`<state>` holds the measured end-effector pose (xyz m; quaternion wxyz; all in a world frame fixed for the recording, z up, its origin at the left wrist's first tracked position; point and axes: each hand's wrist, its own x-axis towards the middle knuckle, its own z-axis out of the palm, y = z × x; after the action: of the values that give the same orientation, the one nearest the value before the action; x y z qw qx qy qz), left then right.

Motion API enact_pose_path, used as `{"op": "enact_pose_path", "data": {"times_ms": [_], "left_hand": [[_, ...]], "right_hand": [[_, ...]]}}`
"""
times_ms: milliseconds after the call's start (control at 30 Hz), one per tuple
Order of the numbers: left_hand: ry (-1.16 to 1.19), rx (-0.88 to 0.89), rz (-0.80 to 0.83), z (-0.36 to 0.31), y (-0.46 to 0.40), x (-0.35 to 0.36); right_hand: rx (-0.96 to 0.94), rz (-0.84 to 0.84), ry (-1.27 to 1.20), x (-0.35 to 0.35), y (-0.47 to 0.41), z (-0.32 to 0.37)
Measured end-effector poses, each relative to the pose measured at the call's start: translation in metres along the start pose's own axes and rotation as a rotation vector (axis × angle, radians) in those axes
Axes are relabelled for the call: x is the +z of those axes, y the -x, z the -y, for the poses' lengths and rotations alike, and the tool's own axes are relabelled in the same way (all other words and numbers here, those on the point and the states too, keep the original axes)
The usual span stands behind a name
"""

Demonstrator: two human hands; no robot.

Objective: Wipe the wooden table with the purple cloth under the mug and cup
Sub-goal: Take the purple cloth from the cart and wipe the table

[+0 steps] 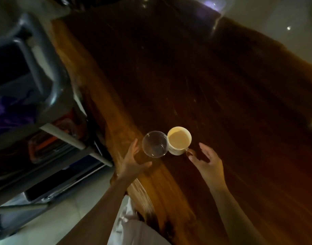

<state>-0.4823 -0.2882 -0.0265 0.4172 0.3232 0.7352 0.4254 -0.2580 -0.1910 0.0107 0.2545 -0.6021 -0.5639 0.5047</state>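
Observation:
A clear glass cup (155,144) and a cream mug (179,140) stand side by side, touching, near the left edge of the dark wooden table (187,82). The mug's handle points toward me and to the right. My left hand (132,160) is open just left of and below the glass cup, fingers spread, not touching it. My right hand (207,160) is open just right of the mug's handle, with a fingertip close to it. A purple cloth (8,117) lies on the shelf unit to the left, off the table.
A grey shelf unit (51,80) with dark stored items stands close to the table's left edge. Pale floor (59,216) shows below it. A white garment (134,227) is at the bottom near the table's near corner. The picture is blurred.

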Motion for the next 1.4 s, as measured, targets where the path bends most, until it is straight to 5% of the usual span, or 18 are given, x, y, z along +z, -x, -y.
{"op": "enact_pose_path", "data": {"times_ms": [200,400,567,667,900,1000,1400], "left_hand": [[-0.078,0.009,-0.078,-0.024,0.031,-0.060],[-0.173,0.219,-0.193,-0.071,0.047,-0.151],[-0.398,0.471,-0.643,-0.094,0.038,-0.251],[-0.513,0.401,-0.788,-0.087,0.025,-0.310],[-0.737,-0.135,-0.422,-0.029,0.006,-0.378],[-0.703,-0.078,-0.415,-0.017,0.006,-0.380],[-0.597,0.337,-0.614,-0.065,0.010,-0.330]], "right_hand": [[-0.369,0.141,0.209,0.040,0.028,0.058],[-0.643,0.335,0.331,0.133,0.025,0.137],[-0.950,0.389,0.421,0.222,0.018,0.224],[-1.075,0.429,0.461,0.281,0.017,0.266],[-1.179,0.710,0.728,0.395,0.017,0.285],[-1.132,0.818,0.819,0.413,0.019,0.268],[-1.019,0.623,0.372,0.348,0.022,0.269]]}}
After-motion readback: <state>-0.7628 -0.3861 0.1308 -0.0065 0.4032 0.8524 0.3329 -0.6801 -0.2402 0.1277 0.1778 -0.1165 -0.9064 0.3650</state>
